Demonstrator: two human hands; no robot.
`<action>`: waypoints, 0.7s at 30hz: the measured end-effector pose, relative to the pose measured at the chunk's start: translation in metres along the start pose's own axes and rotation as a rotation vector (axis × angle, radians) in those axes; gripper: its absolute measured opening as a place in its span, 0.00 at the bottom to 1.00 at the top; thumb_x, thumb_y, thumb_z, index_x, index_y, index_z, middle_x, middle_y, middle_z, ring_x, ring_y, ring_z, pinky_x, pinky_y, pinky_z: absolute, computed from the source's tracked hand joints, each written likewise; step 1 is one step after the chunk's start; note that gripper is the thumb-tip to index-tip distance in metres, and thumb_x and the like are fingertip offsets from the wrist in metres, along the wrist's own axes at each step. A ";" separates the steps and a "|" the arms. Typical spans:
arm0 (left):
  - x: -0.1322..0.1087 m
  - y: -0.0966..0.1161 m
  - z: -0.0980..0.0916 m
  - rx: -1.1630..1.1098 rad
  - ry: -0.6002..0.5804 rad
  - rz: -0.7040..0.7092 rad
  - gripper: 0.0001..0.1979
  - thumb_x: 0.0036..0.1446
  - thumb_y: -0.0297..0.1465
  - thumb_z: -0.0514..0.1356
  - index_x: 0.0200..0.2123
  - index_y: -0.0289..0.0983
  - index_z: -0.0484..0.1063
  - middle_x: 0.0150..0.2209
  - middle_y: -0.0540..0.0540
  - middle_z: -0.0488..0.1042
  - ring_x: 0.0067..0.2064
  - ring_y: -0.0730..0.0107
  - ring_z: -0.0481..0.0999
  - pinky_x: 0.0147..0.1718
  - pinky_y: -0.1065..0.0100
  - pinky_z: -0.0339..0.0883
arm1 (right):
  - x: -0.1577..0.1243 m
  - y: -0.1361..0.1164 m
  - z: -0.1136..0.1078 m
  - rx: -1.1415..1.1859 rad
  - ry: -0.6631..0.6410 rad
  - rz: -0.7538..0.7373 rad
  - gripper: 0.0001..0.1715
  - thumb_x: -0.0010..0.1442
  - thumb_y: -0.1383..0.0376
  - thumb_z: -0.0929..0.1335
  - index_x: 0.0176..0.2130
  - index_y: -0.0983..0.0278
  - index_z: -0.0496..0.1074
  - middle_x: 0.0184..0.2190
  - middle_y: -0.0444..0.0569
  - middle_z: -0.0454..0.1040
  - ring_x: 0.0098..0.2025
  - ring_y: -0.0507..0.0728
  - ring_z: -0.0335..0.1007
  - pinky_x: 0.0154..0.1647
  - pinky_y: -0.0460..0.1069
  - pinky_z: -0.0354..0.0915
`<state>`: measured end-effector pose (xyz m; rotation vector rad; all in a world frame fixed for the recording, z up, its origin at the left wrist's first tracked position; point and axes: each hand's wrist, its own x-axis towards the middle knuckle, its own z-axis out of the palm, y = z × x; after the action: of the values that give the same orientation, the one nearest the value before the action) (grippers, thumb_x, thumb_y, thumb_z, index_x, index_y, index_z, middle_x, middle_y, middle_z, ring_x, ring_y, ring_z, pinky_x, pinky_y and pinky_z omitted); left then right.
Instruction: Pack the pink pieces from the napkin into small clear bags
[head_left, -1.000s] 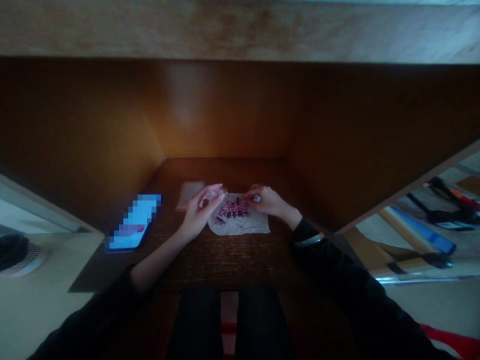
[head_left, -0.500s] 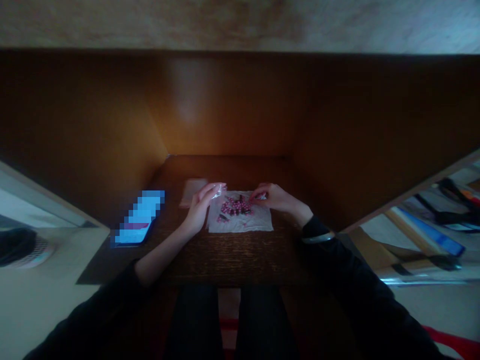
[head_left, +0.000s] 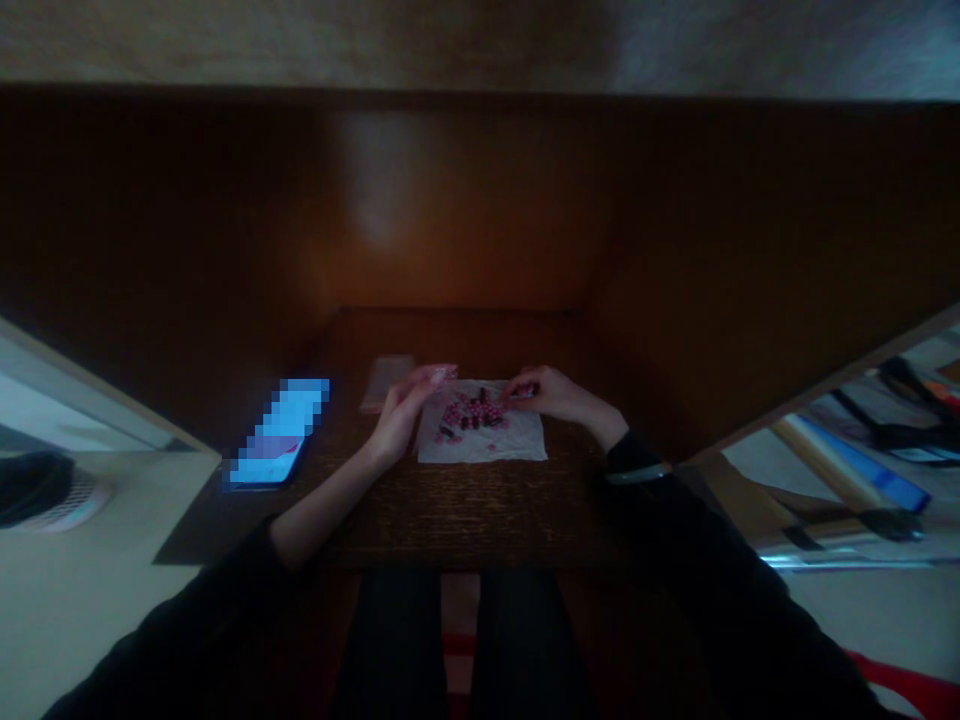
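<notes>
Two hands sit at the frame's center, over small pink pieces scattered on a white tissue. The left hand's and right hand's fingers are pressed together; any pinched object is too small to tell.

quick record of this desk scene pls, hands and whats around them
left hand: pinched at the top left corner of the white tissue, anything held too small to tell
right hand: touching the right edge of the small pink and dark pieces, anything held too small to tell
pieces: heaped loosely on the tissue, exact kind unclear
rest: pale flat packet left of the tissue; phone with lit blue screen, further left; all on a dark wooden desk
</notes>
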<state>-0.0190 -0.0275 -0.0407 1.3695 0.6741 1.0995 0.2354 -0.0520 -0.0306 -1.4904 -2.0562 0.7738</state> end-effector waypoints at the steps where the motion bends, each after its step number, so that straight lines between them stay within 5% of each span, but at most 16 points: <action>1: 0.000 0.000 0.000 0.018 -0.006 0.000 0.18 0.55 0.44 0.61 0.43 0.40 0.78 0.48 0.44 0.78 0.52 0.57 0.74 0.52 0.58 0.65 | 0.000 0.001 0.000 0.004 0.013 -0.007 0.08 0.54 0.65 0.72 0.36 0.62 0.80 0.35 0.49 0.76 0.36 0.54 0.71 0.39 0.50 0.64; 6: -0.004 0.006 0.001 0.059 -0.011 -0.015 0.21 0.55 0.45 0.61 0.46 0.38 0.77 0.49 0.42 0.77 0.52 0.54 0.74 0.53 0.56 0.66 | 0.002 0.003 0.000 0.047 0.084 -0.023 0.05 0.54 0.68 0.71 0.33 0.63 0.80 0.32 0.49 0.77 0.34 0.54 0.71 0.37 0.50 0.65; 13: -0.009 0.020 0.009 0.164 -0.033 0.019 0.22 0.48 0.41 0.68 0.45 0.37 0.76 0.42 0.43 0.79 0.46 0.58 0.77 0.50 0.56 0.68 | 0.008 -0.012 0.019 0.227 0.481 -0.078 0.07 0.56 0.64 0.70 0.33 0.65 0.77 0.33 0.50 0.78 0.34 0.55 0.72 0.38 0.51 0.65; 21: -0.007 0.021 0.009 0.215 -0.070 0.040 0.20 0.47 0.36 0.69 0.44 0.38 0.74 0.42 0.45 0.79 0.44 0.63 0.77 0.47 0.60 0.70 | 0.004 -0.045 0.039 0.310 0.620 -0.122 0.07 0.55 0.61 0.71 0.33 0.62 0.77 0.27 0.45 0.75 0.29 0.52 0.66 0.32 0.49 0.62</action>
<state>-0.0185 -0.0407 -0.0204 1.6034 0.7322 1.0279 0.1774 -0.0653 -0.0281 -1.2189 -1.4699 0.4726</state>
